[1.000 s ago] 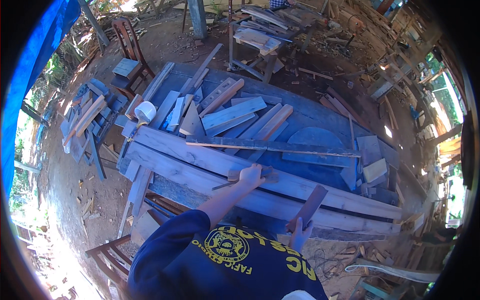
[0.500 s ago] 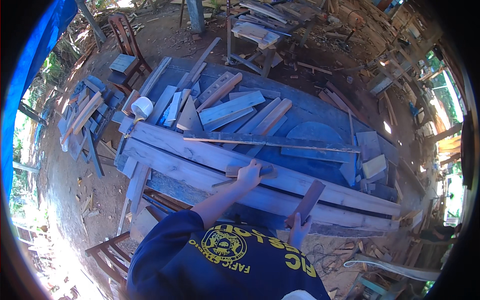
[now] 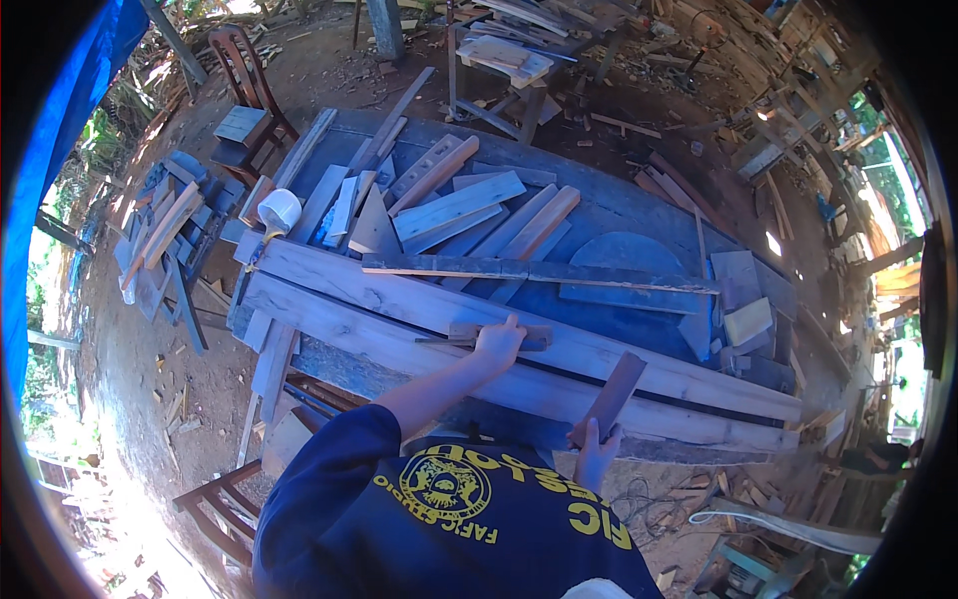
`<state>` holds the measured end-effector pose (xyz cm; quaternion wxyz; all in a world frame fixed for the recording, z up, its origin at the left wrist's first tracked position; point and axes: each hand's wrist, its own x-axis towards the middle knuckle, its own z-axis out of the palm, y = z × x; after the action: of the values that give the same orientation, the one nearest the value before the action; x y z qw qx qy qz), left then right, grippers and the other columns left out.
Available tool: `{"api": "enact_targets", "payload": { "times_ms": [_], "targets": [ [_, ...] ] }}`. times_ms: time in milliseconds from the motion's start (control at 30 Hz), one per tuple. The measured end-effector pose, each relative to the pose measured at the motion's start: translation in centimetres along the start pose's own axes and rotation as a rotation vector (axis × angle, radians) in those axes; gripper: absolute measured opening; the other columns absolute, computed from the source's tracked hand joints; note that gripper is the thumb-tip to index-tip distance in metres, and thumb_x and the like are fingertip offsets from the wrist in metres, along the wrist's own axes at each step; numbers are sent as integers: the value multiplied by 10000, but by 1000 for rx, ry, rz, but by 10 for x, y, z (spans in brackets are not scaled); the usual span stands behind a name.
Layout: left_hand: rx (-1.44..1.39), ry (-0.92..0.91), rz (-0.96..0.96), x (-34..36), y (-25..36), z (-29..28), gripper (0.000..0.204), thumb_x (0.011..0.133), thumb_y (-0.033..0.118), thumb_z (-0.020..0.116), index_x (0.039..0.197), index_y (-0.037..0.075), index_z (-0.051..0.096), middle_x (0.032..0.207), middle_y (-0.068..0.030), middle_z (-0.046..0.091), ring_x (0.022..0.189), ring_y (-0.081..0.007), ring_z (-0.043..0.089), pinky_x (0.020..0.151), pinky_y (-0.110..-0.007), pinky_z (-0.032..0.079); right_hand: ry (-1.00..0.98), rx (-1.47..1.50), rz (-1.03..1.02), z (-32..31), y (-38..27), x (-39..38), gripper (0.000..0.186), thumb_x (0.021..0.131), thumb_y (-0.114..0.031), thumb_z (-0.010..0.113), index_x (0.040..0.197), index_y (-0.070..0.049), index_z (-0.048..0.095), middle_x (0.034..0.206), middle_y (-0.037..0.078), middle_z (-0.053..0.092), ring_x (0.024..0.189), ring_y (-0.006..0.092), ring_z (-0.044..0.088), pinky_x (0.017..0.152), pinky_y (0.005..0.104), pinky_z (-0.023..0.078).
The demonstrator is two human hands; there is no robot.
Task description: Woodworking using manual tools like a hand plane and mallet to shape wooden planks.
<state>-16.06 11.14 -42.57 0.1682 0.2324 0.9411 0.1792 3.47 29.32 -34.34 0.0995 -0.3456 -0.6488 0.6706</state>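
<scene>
Two long pale planks point(image 3: 389, 345) lie side by side across the bench, a dark narrow gap between them. Over that gap my left hand point(image 3: 498, 345) is closed on a short wooden block point(image 3: 537, 337), resting on the planks. A thin dark strip point(image 3: 440, 341) sticks out left of this hand; its kind is unclear. My right hand point(image 3: 597, 448) grips the lower end of a reddish-brown wooden piece point(image 3: 613, 394), held at a slant above the near plank. The palm side of my left hand is hidden.
Behind the planks, a long narrow dark-edged board point(image 3: 539, 272) crosses the blue bench top point(image 3: 639, 334), among several offcuts. A white cup point(image 3: 279, 210) stands at the far left. Scrap wood point(image 3: 165, 235) is heaped left of the bench, and a wooden chair point(image 3: 249, 90) stands behind.
The thin strip by my left hand has swung up closer to the block. My left hand has shifted only slightly; my right hand still holds the reddish-brown piece at nearly the same place.
</scene>
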Motion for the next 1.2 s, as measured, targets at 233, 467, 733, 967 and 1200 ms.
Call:
{"api": "enact_targets", "payload": {
  "times_ms": [233, 467, 733, 967, 1200],
  "targets": [
    [-128, -55, -63, 1, 2, -15, 291, 791, 148, 681, 1070, 88, 627, 1134, -133, 512, 980, -332, 637, 830, -444, 531, 12, 29, 6, -3, 2, -1, 246, 948, -155, 568, 1076, -9, 417, 827, 127, 617, 610, 197, 637, 477, 286, 493],
    [-185, 14, -60, 1, -4, -5, 294, 786, 176, 690, 1062, 85, 639, 1081, -122, 561, 970, -326, 633, 832, -438, 527, -5, -1, 17, -2, 4, 2, 245, 947, -149, 564, 1078, -2, 418, 828, 129, 615, 611, 192, 634, 474, 272, 493],
    [-196, -12, -36, 6, -6, -10, 251, 788, 171, 679, 1019, 75, 656, 1037, -118, 597, 969, -318, 636, 832, -434, 521, -10, -6, 24, -3, 8, 1, 265, 942, -154, 573, 1083, 1, 411, 830, 132, 612, 612, 195, 635, 462, 273, 492],
    [-281, -21, -65, 9, -11, -21, 280, 793, 213, 685, 1027, 63, 652, 1070, -123, 622, 999, -315, 627, 863, -434, 509, -37, 0, 8, -1, 7, 1, 292, 939, -170, 582, 1102, 6, 414, 833, 137, 613, 612, 197, 636, 467, 273, 492],
    [-240, 57, -39, 2, -7, -18, 455, 794, 194, 697, 1204, 83, 535, 1117, -146, 564, 988, -351, 631, 836, -444, 529, -46, -28, 28, 2, 5, 4, 284, 943, -170, 573, 1104, 6, 417, 833, 141, 617, 611, 194, 637, 468, 270, 491]
  ]
}}
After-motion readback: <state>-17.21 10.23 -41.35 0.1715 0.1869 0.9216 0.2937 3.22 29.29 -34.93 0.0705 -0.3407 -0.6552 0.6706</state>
